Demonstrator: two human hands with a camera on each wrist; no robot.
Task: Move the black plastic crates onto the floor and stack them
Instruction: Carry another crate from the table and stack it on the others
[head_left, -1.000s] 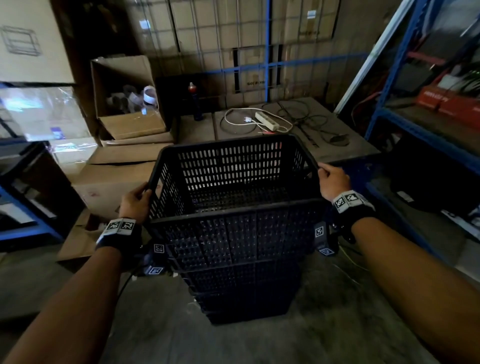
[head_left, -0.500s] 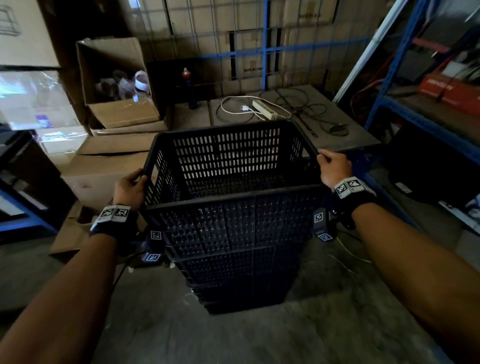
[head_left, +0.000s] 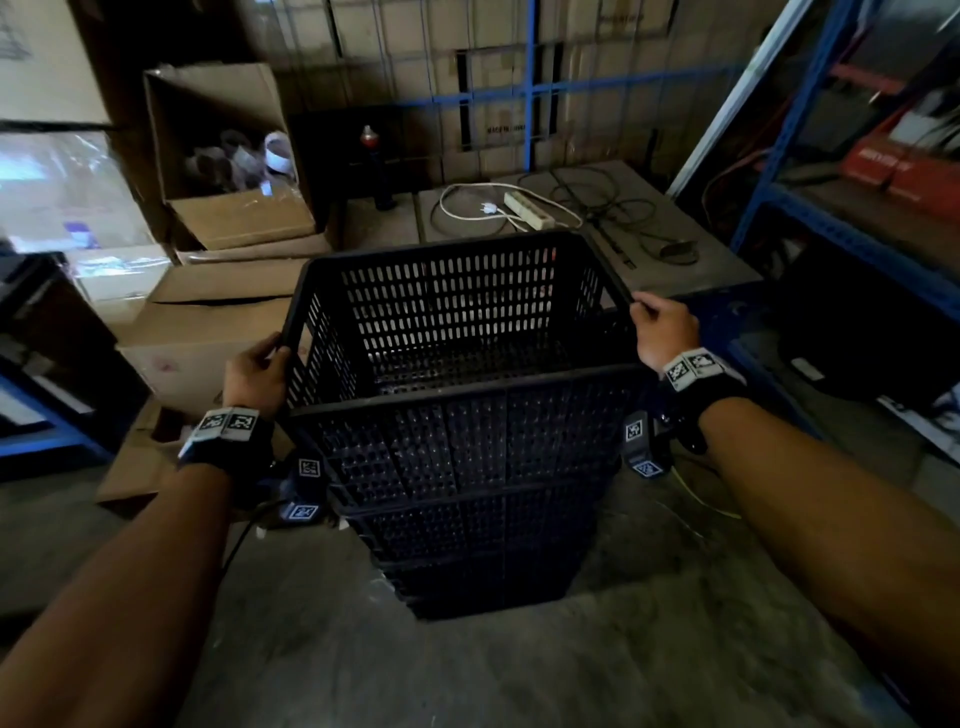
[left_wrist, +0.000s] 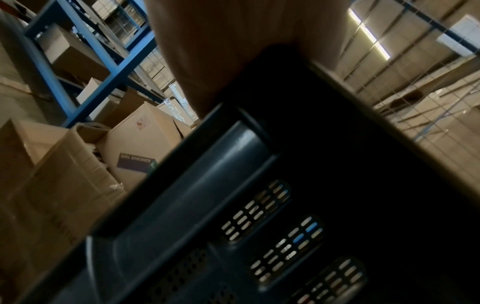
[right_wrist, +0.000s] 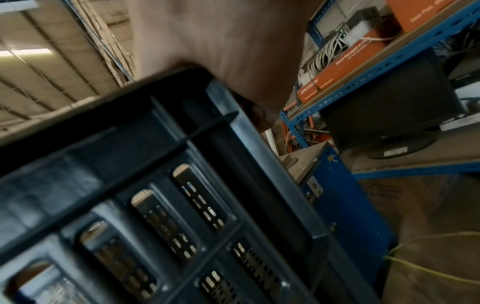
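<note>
Hands (head_left: 255, 371) (head_left: 662, 330) are gripping the top crate (head_left: 457, 364) rims, nesting it onto the floor (head_left: 467, 675) stack; release remains.

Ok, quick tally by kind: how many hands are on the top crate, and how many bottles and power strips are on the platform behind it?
Hands gripping the top crate by its rim: 2, the left hand and the right hand
Bottle on the platform: 1
Power strip: 1
Total: 4
</note>
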